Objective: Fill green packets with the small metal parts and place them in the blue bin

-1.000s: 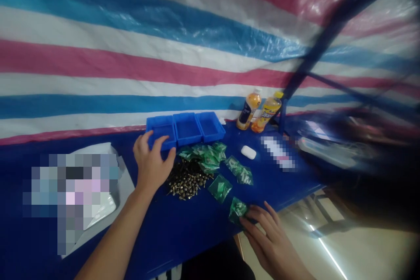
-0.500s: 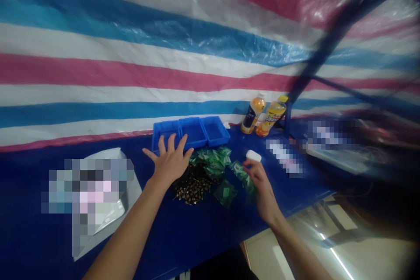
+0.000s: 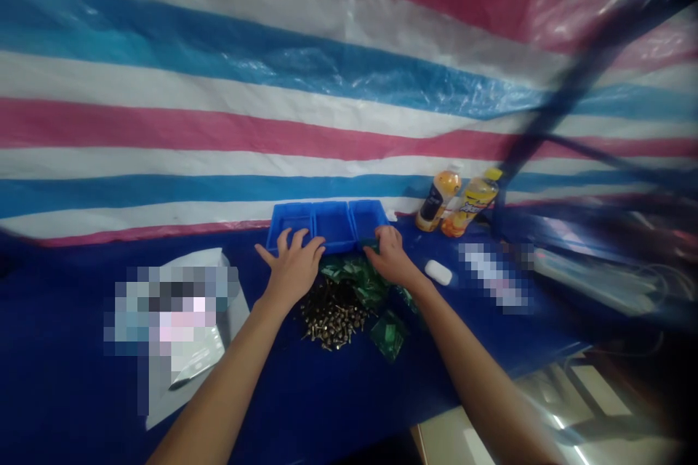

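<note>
My left hand (image 3: 294, 258), fingers spread, is over the front edge of the left part of a blue three-compartment tray (image 3: 334, 248). It holds nothing. My right hand (image 3: 390, 256) is at the tray's front right corner, fingers curled with the thumb below. A dark green plastic packet (image 3: 368, 242) shows between thumb and fingers, mostly hidden. In front of the tray lies a heap of small brass-coloured and dark screw-like pieces (image 3: 334, 320). Green plastic packets (image 3: 354, 272) overlap the back of this heap, and a single green packet (image 3: 389, 334) lies to its right.
A white rounded case (image 3: 438, 272) lies right of my right hand. Two drink bottles (image 3: 472, 202) stand behind it by the striped sheet (image 3: 218, 123). At left is a white paper or bag (image 3: 234, 305), partly blurred out. Blurred items and a dark frame fill the right side.
My right hand has moved left and away from me, from the packets near the white case to the tray's right compartment. My left hand stays spread at the tray. The view has shifted slightly.
</note>
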`<state>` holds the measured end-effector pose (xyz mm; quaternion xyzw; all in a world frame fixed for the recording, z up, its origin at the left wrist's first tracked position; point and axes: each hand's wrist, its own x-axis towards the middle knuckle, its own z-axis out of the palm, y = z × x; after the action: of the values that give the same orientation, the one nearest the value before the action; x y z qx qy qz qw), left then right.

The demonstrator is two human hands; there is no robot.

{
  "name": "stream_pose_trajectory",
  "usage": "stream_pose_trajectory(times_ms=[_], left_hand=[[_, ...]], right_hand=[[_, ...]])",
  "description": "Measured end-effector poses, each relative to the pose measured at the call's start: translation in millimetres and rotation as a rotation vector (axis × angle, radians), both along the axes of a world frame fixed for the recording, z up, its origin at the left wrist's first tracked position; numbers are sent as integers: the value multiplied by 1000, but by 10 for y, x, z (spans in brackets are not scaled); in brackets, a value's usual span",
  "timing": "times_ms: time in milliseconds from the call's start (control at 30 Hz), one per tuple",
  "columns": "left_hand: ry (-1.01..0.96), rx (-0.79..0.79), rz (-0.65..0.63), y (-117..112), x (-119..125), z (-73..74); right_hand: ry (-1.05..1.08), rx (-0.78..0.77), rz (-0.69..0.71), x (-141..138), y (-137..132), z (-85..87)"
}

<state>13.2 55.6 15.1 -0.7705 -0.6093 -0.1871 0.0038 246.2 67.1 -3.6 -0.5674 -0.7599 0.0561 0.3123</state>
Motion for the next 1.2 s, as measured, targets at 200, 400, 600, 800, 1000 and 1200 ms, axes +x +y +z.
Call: stream_pose_trajectory(times_ms=[200, 400, 600, 800, 1000, 1200], left_hand=[[-41, 64, 7, -51, 36, 79], [-270, 209, -130, -307, 101, 356], [-876, -122, -171, -441, 103, 344], [-1035, -220, -194, -449, 103, 240], [-1088, -250, -131, -416, 91, 169], [-1041, -195, -144, -450, 90, 198]], right_hand=[[119, -118, -48, 48, -68, 351], [832, -288, 301, -154, -123, 686], [1024, -501, 406, -481, -380, 580], [980, -570, 406, -481, -467, 510], [909, -591, 372, -481, -461, 470], [822, -465, 330, -487, -501, 488]])
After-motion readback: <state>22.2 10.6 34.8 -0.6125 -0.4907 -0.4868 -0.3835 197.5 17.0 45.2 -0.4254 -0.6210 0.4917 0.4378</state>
